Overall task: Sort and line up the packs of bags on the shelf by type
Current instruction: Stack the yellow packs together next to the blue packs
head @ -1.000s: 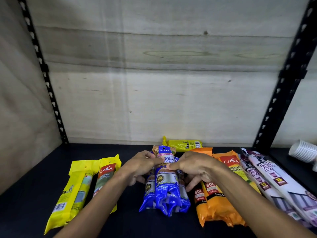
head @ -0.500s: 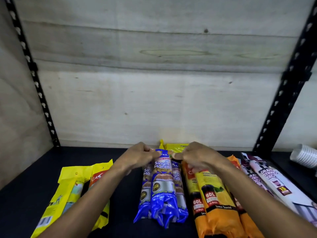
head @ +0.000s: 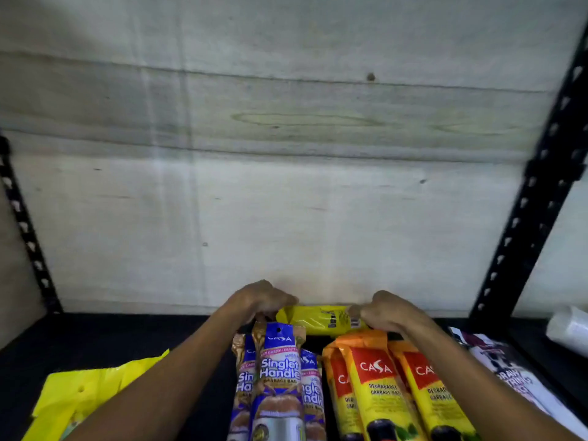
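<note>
Reaching deep, both hands meet a yellow pack lying crosswise against the plywood back wall. The left hand curls over its left end, the right hand pinches its right end. Just in front, blue Singlet Handle packs and orange Casa packs stand in the way, side by side under the forearms. White drawstring packs lie at the right by the black upright; a blurred white roll sits beyond. More yellow packs lie low left. Bare dark shelf opens on the left.
</note>
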The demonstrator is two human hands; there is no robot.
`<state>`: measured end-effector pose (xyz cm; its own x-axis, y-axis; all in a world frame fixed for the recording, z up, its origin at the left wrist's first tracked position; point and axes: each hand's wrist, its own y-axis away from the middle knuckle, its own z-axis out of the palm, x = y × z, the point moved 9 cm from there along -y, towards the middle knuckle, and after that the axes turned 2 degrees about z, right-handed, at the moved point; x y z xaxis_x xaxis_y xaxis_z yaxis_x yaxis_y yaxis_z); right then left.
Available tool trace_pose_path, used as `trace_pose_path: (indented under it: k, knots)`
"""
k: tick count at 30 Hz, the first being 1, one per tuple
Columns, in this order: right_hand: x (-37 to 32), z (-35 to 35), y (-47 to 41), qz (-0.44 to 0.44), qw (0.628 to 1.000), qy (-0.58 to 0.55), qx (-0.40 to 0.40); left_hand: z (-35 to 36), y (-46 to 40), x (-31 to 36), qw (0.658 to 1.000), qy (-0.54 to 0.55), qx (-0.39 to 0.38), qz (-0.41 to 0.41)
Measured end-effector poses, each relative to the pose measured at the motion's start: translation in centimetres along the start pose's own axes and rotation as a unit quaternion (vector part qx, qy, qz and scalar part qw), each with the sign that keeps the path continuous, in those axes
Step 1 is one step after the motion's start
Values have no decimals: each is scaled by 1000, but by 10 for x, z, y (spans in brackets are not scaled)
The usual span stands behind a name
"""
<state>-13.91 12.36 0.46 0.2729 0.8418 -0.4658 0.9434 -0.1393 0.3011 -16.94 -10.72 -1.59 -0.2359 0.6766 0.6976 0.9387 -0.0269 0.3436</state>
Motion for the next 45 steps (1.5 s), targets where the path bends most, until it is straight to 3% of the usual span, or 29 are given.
trace_pose_path:
  k: [14,24,31,41,45]
  knots:
    - [-3,12,-22,-3,999,-41,-22,14,-15,4,997,47,-56,-23]
    - [-39,-18,9,-86,993,-46,61,-24,11,18,992,109,47,31]
    - [-72,-32,44,-152,980,-56,116,-70,52,26,968,193,138,85]
    - [-113,-9,95,-158,974,-98,128,-119,114,4,934,296,169,101]
    - [-133,10,120,-187,973,-48,124,-137,130,-6,931,294,189,106]
